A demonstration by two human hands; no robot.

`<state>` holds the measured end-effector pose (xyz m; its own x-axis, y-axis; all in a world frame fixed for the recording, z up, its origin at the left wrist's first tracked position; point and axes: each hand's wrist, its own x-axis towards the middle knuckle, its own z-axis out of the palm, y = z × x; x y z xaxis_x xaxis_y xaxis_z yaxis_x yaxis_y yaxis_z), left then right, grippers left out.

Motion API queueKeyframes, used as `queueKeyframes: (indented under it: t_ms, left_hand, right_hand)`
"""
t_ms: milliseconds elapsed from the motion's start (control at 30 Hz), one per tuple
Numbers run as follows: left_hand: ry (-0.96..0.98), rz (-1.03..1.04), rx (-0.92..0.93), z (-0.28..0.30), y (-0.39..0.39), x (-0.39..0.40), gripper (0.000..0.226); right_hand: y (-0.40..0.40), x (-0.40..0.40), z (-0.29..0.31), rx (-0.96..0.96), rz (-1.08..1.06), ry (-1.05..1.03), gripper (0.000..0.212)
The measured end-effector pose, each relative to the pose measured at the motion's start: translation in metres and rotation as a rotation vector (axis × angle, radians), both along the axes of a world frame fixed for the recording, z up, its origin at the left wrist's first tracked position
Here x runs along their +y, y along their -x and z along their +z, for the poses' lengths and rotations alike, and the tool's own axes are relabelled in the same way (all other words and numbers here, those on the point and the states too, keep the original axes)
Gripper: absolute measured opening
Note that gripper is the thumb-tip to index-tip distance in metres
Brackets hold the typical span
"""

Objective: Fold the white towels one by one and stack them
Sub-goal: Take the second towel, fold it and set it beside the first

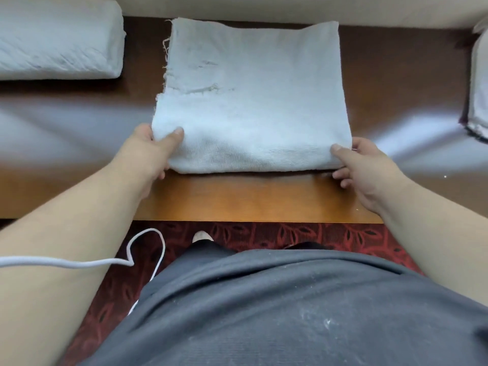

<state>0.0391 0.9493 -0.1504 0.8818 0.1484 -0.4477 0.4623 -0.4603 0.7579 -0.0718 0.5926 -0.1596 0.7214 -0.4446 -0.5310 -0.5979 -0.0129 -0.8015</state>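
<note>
A white towel (250,96), folded into a thick square with a frayed left edge, lies in the middle of the dark wooden table (250,196). My left hand (150,151) pinches its near left corner, thumb on top and fingers underneath. My right hand (361,165) grips the near right corner the same way. A stack of folded white towels (58,38) sits at the far left of the table. Another white towel pile (479,83) shows partly at the right edge of the view.
A beige wall or ledge (290,7) runs along the back of the table. The table's front edge is close to my body. Below it are red patterned carpet (264,235) and a white cable (79,264) hanging by my left arm.
</note>
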Motion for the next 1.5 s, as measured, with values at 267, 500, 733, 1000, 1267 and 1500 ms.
queueKeyframes:
  t_ms: [267, 500, 733, 1000, 1267, 1500]
  left_hand:
    - [0.155, 0.082, -0.047, 0.007, -0.014, -0.016, 0.026]
    - [-0.014, -0.081, 0.016, 0.011, -0.017, 0.001, 0.044]
    - [-0.232, -0.103, 0.063, -0.001, 0.026, 0.017, 0.040]
    - [0.257, 0.126, 0.030, -0.001, 0.028, 0.013, 0.010]
    - [0.428, 0.129, 0.099, -0.006, 0.041, 0.002, 0.026]
    - [0.487, 0.248, 0.032, -0.003, 0.038, 0.001, 0.027]
  right_hand:
    - [-0.009, 0.012, 0.012, -0.143, -0.145, -0.091, 0.016]
    - [-0.004, 0.013, 0.012, -0.020, 0.063, 0.066, 0.022]
    - [0.003, 0.013, 0.013, 0.015, 0.042, 0.256, 0.027]
    - [0.008, 0.022, 0.009, -0.068, -0.115, 0.090, 0.017]
    - [0.008, 0.025, 0.003, -0.053, -0.216, -0.114, 0.013]
    - [0.004, 0.029, -0.001, -0.094, -0.333, -0.176, 0.011]
